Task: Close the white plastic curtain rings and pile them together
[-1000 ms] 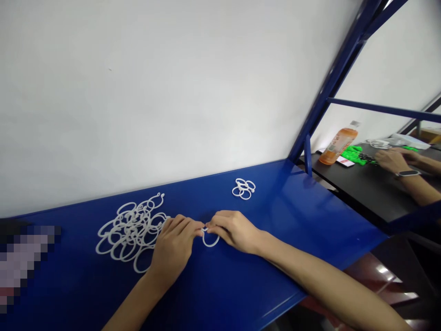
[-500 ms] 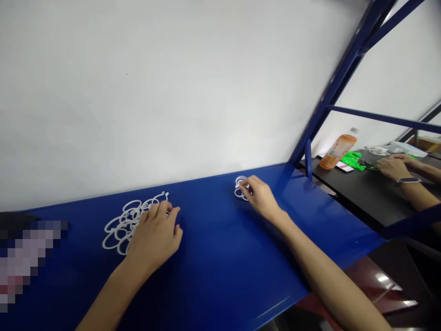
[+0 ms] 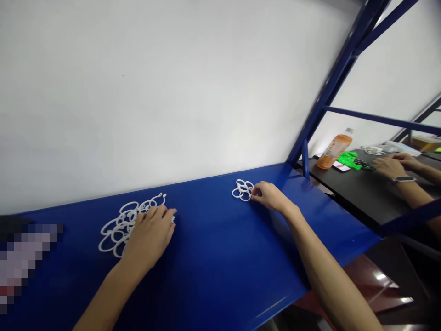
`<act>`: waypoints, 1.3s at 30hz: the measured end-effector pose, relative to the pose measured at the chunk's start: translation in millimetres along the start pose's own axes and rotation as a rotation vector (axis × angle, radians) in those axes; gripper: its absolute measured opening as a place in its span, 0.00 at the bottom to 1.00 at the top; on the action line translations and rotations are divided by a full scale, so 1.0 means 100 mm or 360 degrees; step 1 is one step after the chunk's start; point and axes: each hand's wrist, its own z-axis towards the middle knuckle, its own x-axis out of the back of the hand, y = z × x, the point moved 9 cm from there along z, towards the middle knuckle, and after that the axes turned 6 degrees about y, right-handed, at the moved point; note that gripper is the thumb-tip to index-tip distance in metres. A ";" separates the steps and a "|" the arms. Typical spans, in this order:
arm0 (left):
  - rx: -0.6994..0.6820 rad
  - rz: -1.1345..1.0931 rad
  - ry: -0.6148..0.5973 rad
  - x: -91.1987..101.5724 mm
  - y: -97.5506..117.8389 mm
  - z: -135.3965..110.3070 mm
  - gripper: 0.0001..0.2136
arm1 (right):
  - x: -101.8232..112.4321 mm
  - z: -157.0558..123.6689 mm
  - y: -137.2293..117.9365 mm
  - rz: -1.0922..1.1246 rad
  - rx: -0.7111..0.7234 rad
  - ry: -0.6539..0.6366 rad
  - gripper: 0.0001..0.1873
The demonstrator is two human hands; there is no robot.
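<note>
A spread-out pile of thin white rings [image 3: 109, 227] lies on the blue shelf top, several with small knobs at their ends. My left hand [image 3: 149, 232] rests over the pile's right side and covers part of it. A white piece of a ring [image 3: 173, 219] shows between its forefinger and thumb, which are closed. Farther right, several more white rings [image 3: 236, 193] lie overlapping in a flower-like cluster. At that cluster's right edge, my right hand [image 3: 270, 195] pinches a ring with thumb and forefinger; its fingertips partly hide this ring.
Blue metal frame bars [image 3: 319, 103] rise at the right end of the shelf top [image 3: 203, 257], beside a white wall [image 3: 193, 82]. Beyond them, another person's hands [image 3: 389, 166] are at a black table [image 3: 358, 195] with an orange drink bottle [image 3: 333, 151] and a bright green item [image 3: 348, 159].
My right hand has shifted from over the small cluster to its right edge, uncovering most of its rings. My left thumb has drawn in toward the forefinger, and the white piece there has moved right.
</note>
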 end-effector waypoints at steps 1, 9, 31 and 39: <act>0.0017 0.0006 0.0015 0.01 -0.01 0.00 0.18 | -0.01 0.00 0.00 -0.0009 -0.0004 -0.0009 0.02; 0.0083 -0.0180 0.0068 0.04 -0.05 0.04 0.15 | 0.06 -0.01 0.04 -0.0013 -0.0060 0.0114 0.03; -0.0084 -0.1109 0.0611 0.53 0.44 -0.01 0.05 | -0.34 -0.57 -1.58 0.0953 0.0792 -0.0105 0.23; -0.0137 -0.1052 0.0418 0.29 0.63 -0.04 0.06 | -0.51 -0.56 -1.53 0.1028 0.0616 -0.0139 0.07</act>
